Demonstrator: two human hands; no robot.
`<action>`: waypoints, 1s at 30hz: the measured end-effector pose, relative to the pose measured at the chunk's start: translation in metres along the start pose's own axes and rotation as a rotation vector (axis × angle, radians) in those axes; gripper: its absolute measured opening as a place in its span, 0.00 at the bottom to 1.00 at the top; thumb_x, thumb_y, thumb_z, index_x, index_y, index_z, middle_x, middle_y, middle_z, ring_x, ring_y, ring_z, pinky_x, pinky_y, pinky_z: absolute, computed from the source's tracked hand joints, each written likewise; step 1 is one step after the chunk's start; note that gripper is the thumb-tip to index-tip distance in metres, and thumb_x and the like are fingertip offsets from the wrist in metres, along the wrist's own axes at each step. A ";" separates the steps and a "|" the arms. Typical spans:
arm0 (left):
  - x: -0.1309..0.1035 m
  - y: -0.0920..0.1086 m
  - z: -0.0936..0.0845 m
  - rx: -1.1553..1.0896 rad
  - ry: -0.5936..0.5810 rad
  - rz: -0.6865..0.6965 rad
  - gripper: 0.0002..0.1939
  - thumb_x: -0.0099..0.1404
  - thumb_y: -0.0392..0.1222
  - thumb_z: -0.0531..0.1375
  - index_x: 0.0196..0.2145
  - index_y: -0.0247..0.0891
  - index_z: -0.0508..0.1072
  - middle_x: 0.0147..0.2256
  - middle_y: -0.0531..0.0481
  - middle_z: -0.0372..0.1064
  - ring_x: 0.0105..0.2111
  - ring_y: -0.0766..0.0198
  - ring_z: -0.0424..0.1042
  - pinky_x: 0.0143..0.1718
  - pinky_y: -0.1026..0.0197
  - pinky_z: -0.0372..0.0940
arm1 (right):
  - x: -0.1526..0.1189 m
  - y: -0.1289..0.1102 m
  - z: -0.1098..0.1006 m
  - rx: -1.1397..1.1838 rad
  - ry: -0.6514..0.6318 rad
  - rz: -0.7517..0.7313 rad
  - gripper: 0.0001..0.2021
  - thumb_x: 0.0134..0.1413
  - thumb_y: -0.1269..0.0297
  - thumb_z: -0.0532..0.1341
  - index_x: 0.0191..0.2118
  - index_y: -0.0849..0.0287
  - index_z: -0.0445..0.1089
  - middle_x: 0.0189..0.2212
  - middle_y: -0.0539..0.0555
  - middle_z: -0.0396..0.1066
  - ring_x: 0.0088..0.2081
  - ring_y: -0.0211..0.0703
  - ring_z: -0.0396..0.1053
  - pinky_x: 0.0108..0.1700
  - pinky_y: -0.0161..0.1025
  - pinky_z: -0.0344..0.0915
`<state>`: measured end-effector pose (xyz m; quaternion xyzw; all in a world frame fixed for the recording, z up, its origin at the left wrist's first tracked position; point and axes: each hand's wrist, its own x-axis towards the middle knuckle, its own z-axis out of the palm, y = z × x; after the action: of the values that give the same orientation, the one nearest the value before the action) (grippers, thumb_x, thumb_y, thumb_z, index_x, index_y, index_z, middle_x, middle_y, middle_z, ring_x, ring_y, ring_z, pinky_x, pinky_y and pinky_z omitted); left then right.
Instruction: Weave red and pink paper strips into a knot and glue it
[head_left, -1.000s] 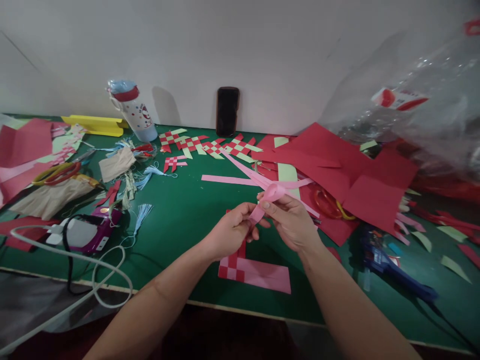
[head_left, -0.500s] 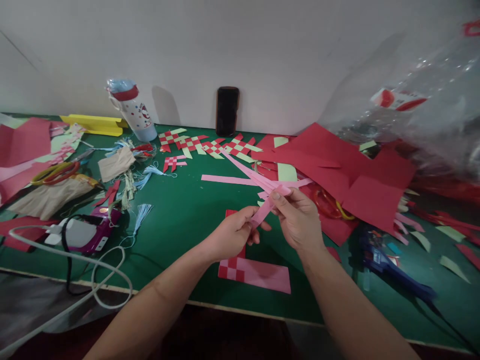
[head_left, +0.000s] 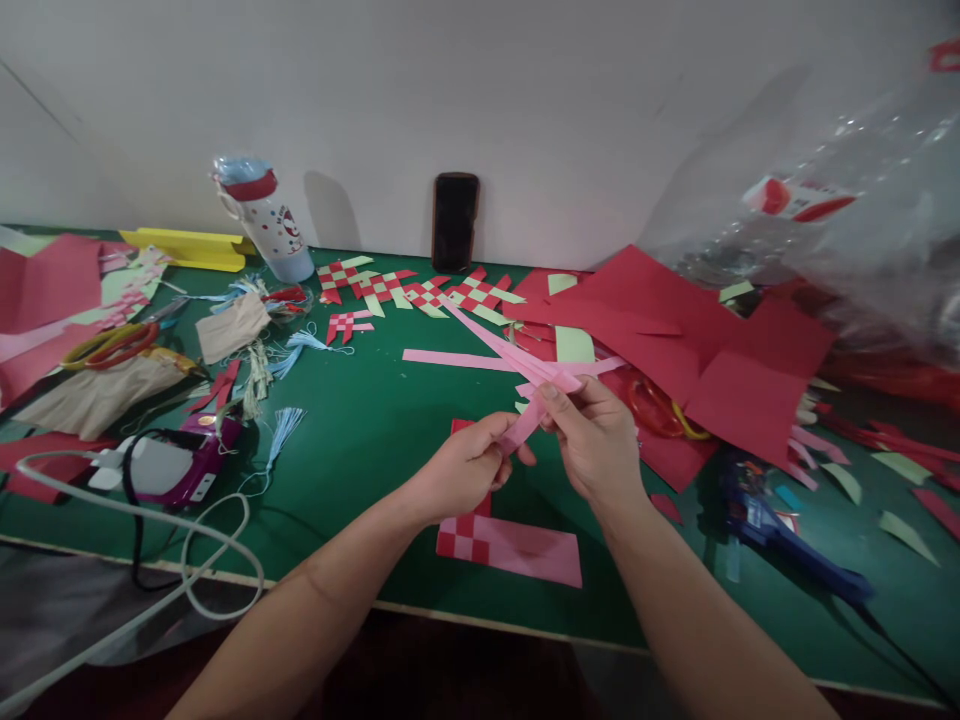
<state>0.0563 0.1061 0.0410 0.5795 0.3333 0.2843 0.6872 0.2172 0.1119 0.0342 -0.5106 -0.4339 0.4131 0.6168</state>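
the left hand point(head_left: 461, 468) is closed in a pinch on the near end of a pink paper strip point(head_left: 525, 425), and the right hand point(head_left: 592, 440) is closed on the same strip a little farther up, thumb on top. the strip runs taut and slanted between them, held just above the tabletop point(head_left: 375, 420), over the green mat. to do this well, i judge the two pinches should stay close together and pull evenly, so the strip stays flat and any fold lands square rather than skewed; a light grip would spare the paper from creasing where the fingers press.

right below the hands lies a red-and-pink woven piece point(head_left: 502, 535), flat near the front edge. beyond the right hand a fan of loose pink strips point(head_left: 510, 355) lies crossed, touching the pile of red paper sheets point(head_left: 675, 350). red scissors point(head_left: 660, 405) sit half under that pile. a blue glue gun point(head_left: 780, 535) lies to the right, finished woven squares point(head_left: 420, 290) near the wall.
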 end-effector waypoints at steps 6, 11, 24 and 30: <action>-0.003 0.004 0.001 0.042 0.030 0.065 0.09 0.67 0.39 0.52 0.40 0.34 0.69 0.32 0.51 0.68 0.24 0.72 0.58 0.26 0.66 0.55 | -0.003 0.000 0.001 -0.031 0.012 -0.038 0.12 0.50 0.56 0.69 0.30 0.57 0.69 0.19 0.45 0.65 0.22 0.33 0.60 0.25 0.33 0.59; -0.001 -0.003 -0.001 0.122 0.155 0.121 0.14 0.70 0.48 0.54 0.39 0.36 0.72 0.29 0.52 0.70 0.26 0.69 0.62 0.30 0.64 0.57 | -0.004 0.000 0.003 -0.038 0.006 -0.041 0.12 0.50 0.55 0.69 0.30 0.56 0.70 0.20 0.45 0.66 0.22 0.34 0.61 0.25 0.34 0.60; 0.001 -0.006 -0.004 0.183 0.181 0.089 0.15 0.71 0.47 0.52 0.33 0.36 0.72 0.26 0.52 0.70 0.27 0.67 0.64 0.32 0.64 0.58 | -0.004 0.002 0.000 -0.015 0.025 -0.081 0.14 0.58 0.51 0.62 0.29 0.55 0.69 0.20 0.47 0.65 0.23 0.36 0.61 0.27 0.36 0.59; 0.000 -0.006 -0.005 0.168 0.188 0.081 0.15 0.70 0.49 0.53 0.35 0.37 0.73 0.27 0.52 0.70 0.26 0.68 0.64 0.29 0.65 0.57 | -0.004 0.003 0.000 0.003 -0.001 -0.105 0.12 0.60 0.52 0.60 0.31 0.54 0.70 0.24 0.48 0.68 0.24 0.36 0.61 0.28 0.36 0.61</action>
<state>0.0524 0.1083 0.0345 0.6190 0.3952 0.3360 0.5898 0.2162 0.1082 0.0310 -0.4859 -0.4599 0.3809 0.6382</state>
